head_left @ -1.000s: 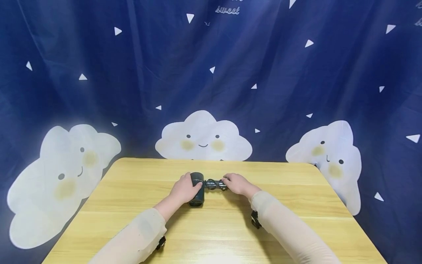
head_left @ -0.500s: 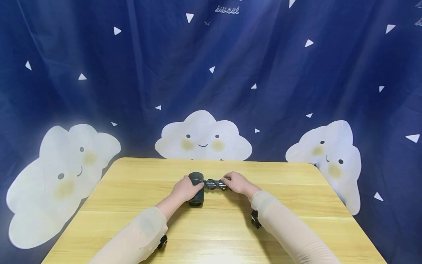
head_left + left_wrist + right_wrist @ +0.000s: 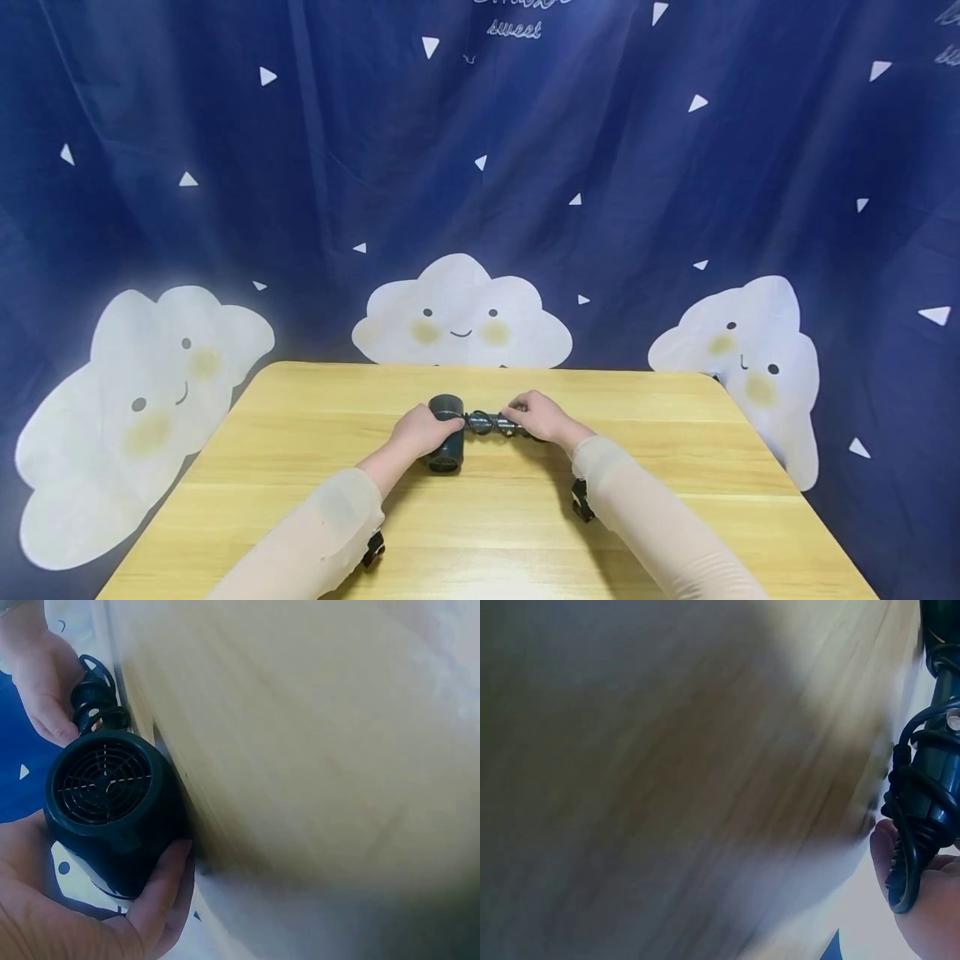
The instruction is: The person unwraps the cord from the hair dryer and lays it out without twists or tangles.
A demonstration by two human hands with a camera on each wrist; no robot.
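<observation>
A black hair dryer (image 3: 447, 454) lies on the wooden table, its barrel pointing front to back and its handle (image 3: 483, 422) stretching right with a black cord wound round it. My left hand (image 3: 420, 432) grips the barrel, thumb on one side and fingers on the other; the left wrist view shows the round vent grille (image 3: 105, 784) at the barrel's end. My right hand (image 3: 543, 415) holds the far end of the handle. In the right wrist view the cord (image 3: 930, 780) loops round the handle beside the right hand (image 3: 930, 907).
The light wooden table (image 3: 480, 517) spreads around the hair dryer on all sides. Behind it hangs a dark blue curtain (image 3: 405, 167) with white clouds and triangles. A black wrist device (image 3: 582, 500) sits under the right sleeve, another (image 3: 373, 550) under the left.
The right fingers have shifted slightly at the handle's end, and more of the handle shows. The left hand keeps its grip on the barrel, which has barely moved.
</observation>
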